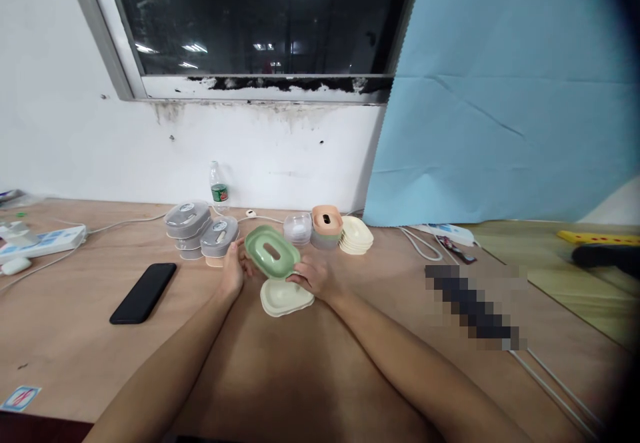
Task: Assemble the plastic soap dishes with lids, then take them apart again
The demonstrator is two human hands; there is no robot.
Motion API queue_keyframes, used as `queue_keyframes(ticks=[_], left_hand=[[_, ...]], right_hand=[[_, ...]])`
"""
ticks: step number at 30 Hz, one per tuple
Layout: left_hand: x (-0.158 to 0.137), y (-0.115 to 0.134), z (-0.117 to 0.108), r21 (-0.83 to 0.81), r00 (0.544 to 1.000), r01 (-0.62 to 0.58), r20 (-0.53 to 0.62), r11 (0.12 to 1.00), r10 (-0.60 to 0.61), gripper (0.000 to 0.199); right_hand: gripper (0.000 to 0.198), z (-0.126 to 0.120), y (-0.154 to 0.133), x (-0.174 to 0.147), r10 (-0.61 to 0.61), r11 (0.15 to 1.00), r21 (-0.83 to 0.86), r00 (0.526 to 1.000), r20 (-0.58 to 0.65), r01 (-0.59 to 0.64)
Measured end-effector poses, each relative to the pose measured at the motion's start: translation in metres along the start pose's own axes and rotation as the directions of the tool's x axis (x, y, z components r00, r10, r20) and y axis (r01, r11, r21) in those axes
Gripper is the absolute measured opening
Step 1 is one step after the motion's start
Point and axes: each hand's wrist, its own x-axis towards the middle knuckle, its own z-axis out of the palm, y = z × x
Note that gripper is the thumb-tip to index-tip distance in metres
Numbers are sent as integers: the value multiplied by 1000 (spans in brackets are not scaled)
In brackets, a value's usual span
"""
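In the head view, my right hand [317,280] grips the lower right corner of a green rounded-rectangular lid [260,238] with an oval slot in its middle. The lid is tilted above the table. My left hand [236,270] is at the lid's left edge, thumb apart from the curled fingers; whether they touch it is hard to see. Below the green lid, partly covered by it and my right hand, lie cream-coloured shallow lids [283,300]. Behind my left hand stand stacked grey boxes [220,233] with translucent lids.
Farther back are clear covers [297,230], a peach-topped box [327,220] and a stack of cream lids [356,235]. A water bottle [219,190] stands by the wall. A black phone [143,293] lies left; power strips [63,240] and cables lie on both sides.
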Motion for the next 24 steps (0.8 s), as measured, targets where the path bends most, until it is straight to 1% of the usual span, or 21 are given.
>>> queue_keyframes(ticks=[2,3,5,7,9,12,14,15,16,21,24], left_hand=[[-5,1,2,-6,999,5,44,1000,-5,67],[-8,2,3,36,997,-22,73,999,19,65],[-14,4,4,171,983,-119,157,978,92,56],[-20,7,4,312,947,-240,282,919,152,47],[-24,12,5,422,887,-366,427,830,174,42],[-27,17,7,476,759,-532,635,701,145,44],[-28,20,8,465,681,-596,725,654,105,50],[-28,21,9,461,656,-612,750,643,86,53],[-28,22,9,459,639,-620,766,637,70,56],[-29,28,10,451,591,-638,806,624,21,68],[-31,30,10,449,566,-673,824,588,18,80]], right_hand=[[26,-2,10,-2,171,985,-6,983,-62,-171],[26,-4,17,-3,250,967,-17,962,-110,-253],[25,-11,34,-2,378,920,-29,901,-212,-392],[24,-20,52,0,468,869,-30,840,-274,-493],[25,-31,68,2,535,821,-44,795,-286,-569],[25,-42,82,3,598,765,-91,756,-264,-637],[26,-46,86,2,621,744,-108,743,-251,-659],[26,-46,87,1,627,740,-110,739,-245,-664],[27,-46,88,0,630,739,-106,739,-239,-665],[31,-42,86,0,644,750,-41,742,-183,-661],[35,-39,82,0,657,744,-15,735,-168,-668]])
